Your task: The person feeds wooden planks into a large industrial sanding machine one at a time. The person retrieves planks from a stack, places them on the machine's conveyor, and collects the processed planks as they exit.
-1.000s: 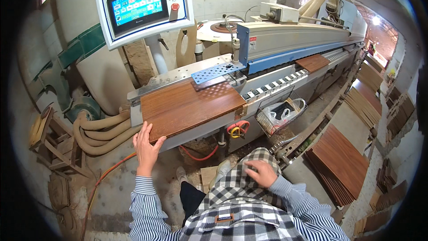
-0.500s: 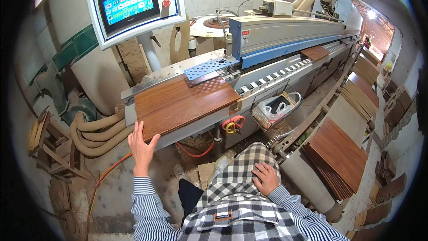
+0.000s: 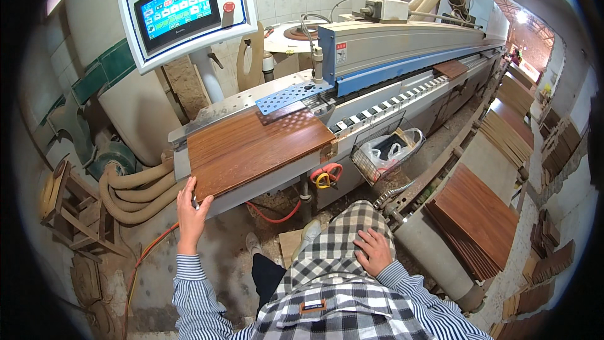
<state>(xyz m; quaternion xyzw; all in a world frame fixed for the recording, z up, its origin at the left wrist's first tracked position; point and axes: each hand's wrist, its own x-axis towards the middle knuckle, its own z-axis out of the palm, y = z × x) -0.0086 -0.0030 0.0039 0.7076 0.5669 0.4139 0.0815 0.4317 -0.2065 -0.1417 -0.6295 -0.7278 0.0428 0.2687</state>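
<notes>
The wooden panel (image 3: 255, 151) is touched at seven o'clock by the open left hand (image 3: 190, 211), while the right hand (image 3: 372, 250), flat and holding nothing, is rested on the checked apron (image 3: 336, 258).

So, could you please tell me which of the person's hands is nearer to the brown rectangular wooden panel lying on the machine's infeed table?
Left. The left hand touches the brown rectangular wooden panel at its near corner; the right hand rests on the checked apron, apart from it.
</notes>
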